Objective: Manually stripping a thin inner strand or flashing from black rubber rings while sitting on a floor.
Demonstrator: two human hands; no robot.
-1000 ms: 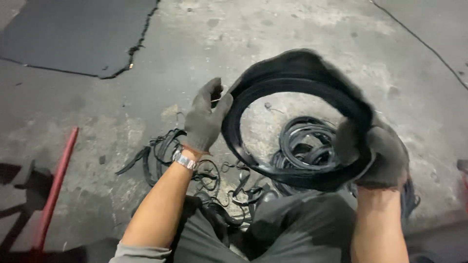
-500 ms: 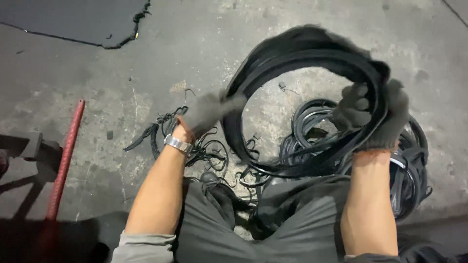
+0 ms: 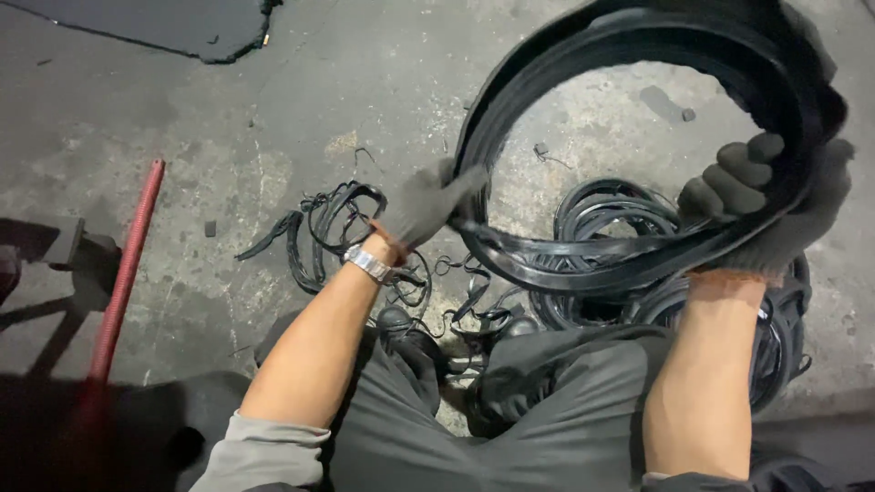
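While the right hand (image 3: 775, 214) closes its fingers around the rubber ring (image 3: 638, 137) to keep it raised, the left hand (image 3: 424, 208), blurred, grips its opposite edge.

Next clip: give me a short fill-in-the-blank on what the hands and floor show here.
1. Both hands, left hand and right hand, wear grey ____.
2. They hold a black rubber ____ shaped like a ring.
3. The wristwatch is on the ____ wrist.
4. The rod on the concrete floor is ____.

Missing: gloves; hoop; left; red
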